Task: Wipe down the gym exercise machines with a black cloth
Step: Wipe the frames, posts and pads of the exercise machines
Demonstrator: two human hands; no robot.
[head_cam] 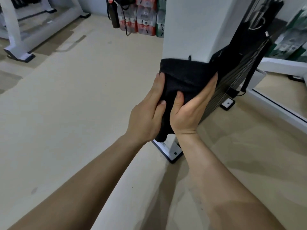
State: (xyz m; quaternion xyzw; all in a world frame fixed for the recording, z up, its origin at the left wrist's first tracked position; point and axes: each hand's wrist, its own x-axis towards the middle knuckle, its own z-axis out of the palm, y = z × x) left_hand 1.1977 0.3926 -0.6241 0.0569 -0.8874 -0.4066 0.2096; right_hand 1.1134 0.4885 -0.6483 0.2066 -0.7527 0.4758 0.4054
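Beige gym floor; black cloth wrapped round a white machine post.
Left hand and right hand grip the cloth between them, fingers curled, thumbs in front. Squeeze evenly and slide along the post, avoiding the weight stack just beyond the right hand.

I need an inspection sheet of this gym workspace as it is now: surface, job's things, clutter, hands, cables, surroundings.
Surface: beige floor, faintly marked.
Job's things: black fabric cloth wrapped around the white square machine post.
Clutter: shrink-wrapped water bottle packs and a dark bottle at the back.
Hands: left hand and right hand both grip the cloth against the post.
Cables: short black cord low on the black weight stack.
Surroundings: white machine frame at far left.
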